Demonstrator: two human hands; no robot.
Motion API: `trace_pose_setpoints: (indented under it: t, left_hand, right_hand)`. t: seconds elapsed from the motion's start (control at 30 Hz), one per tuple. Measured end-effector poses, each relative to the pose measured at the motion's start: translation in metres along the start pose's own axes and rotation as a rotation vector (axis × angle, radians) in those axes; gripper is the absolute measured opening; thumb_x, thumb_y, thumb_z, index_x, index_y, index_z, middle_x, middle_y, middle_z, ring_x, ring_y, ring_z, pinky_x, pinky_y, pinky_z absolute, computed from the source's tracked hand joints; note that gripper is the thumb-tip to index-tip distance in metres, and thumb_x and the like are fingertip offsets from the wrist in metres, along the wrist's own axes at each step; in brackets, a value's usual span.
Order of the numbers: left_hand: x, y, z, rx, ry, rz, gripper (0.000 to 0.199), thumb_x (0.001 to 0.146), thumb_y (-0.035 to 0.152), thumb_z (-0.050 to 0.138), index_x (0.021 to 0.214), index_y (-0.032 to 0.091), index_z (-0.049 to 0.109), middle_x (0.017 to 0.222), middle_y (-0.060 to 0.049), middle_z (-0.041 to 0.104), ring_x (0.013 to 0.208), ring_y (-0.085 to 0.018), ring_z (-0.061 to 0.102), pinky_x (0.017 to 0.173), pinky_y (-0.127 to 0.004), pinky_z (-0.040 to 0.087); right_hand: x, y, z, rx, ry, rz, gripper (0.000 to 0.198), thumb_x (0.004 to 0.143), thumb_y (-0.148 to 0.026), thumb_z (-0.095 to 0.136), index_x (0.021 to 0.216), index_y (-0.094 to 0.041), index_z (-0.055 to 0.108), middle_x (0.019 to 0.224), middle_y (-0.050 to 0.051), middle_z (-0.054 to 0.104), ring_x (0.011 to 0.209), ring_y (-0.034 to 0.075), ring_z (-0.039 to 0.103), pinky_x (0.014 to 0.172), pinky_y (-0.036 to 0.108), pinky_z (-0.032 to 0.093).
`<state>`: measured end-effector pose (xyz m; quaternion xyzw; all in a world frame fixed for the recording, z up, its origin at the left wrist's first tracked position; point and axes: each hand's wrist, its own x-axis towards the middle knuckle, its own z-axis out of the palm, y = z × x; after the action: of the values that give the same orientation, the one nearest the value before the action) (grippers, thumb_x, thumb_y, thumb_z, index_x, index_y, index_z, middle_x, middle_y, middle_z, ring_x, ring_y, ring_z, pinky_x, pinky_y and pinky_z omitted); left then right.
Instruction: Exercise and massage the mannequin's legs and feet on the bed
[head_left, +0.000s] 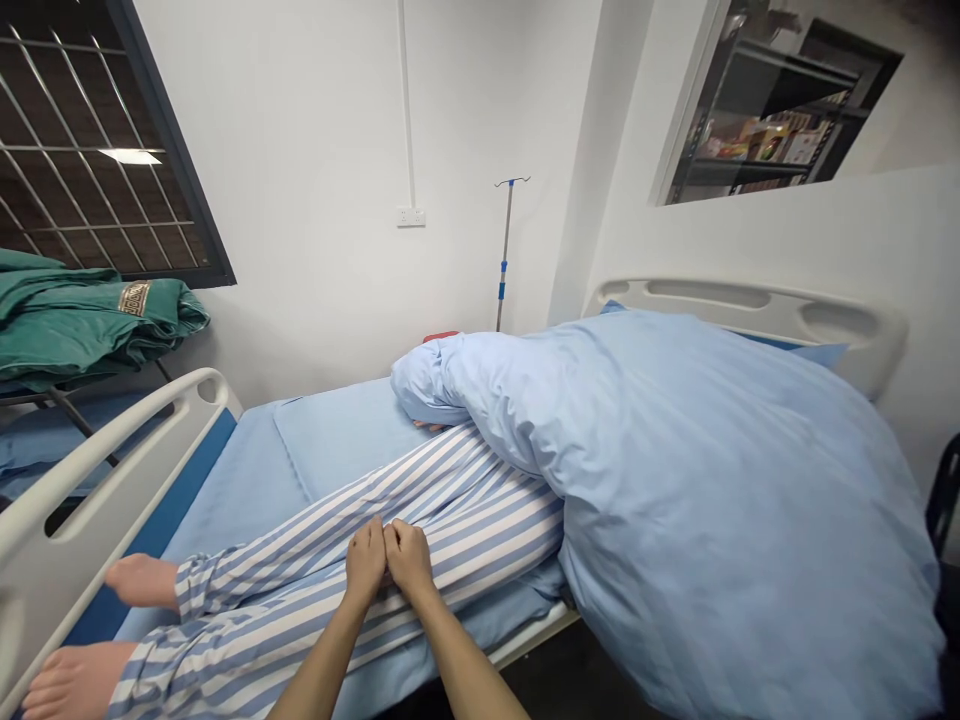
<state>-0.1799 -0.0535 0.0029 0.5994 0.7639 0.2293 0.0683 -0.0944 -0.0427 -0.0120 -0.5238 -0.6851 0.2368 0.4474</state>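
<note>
My left hand [366,556] and my right hand [409,556] are side by side, touching, over the striped trousers [480,525] of a figure lying on the bed. Both are closed with the knuckles up; their undersides are hidden, so whether they hold any cloth I cannot tell. The trousers have blue and white stripes. Two bare, smooth feet [82,685] stick out of the trouser legs at the left. A light blue quilt [675,470] is bunched over the figure's upper body, hiding it.
The bed has a pale footboard [112,450] at the left and a headboard [750,300] at the right. Behind it stands an IV pole [505,250]. Folded green cloth [82,320] lies beyond the footboard. The quilt hangs over the bed's near side.
</note>
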Motion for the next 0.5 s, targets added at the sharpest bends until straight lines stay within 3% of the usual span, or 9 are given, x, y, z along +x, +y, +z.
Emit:
trace_pose_setpoints:
  t: [0.1, 0.17, 0.33, 0.5]
  left_hand:
    - [0.006, 0.014, -0.001, -0.31, 0.034, -0.065, 0.052, 0.09, 0.036, 0.012, 0.066, 0.019, 0.055, 0.065, -0.004, 0.062, 0.063, -0.014, 0.056, 0.06, -0.023, 0.041]
    - [0.004, 0.017, 0.004, -0.397, 0.06, -0.084, 0.051, 0.09, 0.039, 0.014, 0.065, 0.02, 0.054, 0.063, -0.004, 0.06, 0.062, -0.014, 0.055, 0.059, -0.024, 0.042]
    - [-0.01, 0.009, 0.027, -0.274, 0.058, -0.112, 0.031, 0.086, 0.031, 0.033, 0.092, 0.02, 0.062, 0.082, -0.006, 0.067, 0.082, -0.018, 0.06, 0.07, -0.027, 0.043]
    - [-0.014, 0.005, 0.034, -0.087, 0.041, -0.106, 0.03, 0.086, 0.028, 0.037, 0.104, 0.02, 0.06, 0.085, -0.007, 0.068, 0.083, -0.018, 0.061, 0.071, -0.025, 0.041]
  right_hand:
    - [0.002, 0.002, -0.002, 0.087, 0.008, 0.019, 0.039, 0.087, -0.027, 0.031, 0.054, -0.019, 0.05, 0.054, 0.001, 0.056, 0.053, 0.012, 0.047, 0.053, 0.023, 0.024]
    - [0.002, 0.004, -0.003, 0.138, 0.019, 0.027, 0.039, 0.087, -0.029, 0.029, 0.054, -0.019, 0.048, 0.053, 0.0, 0.054, 0.053, 0.012, 0.046, 0.053, 0.023, 0.025]
    - [0.001, 0.005, -0.003, 0.197, 0.057, 0.05, 0.038, 0.086, -0.032, 0.033, 0.051, -0.019, 0.043, 0.047, -0.002, 0.046, 0.048, 0.011, 0.039, 0.049, 0.023, 0.024]
    - [0.001, 0.003, -0.003, 0.183, 0.057, 0.038, 0.037, 0.084, -0.032, 0.036, 0.051, -0.019, 0.045, 0.047, -0.002, 0.046, 0.048, 0.01, 0.038, 0.05, 0.023, 0.024]
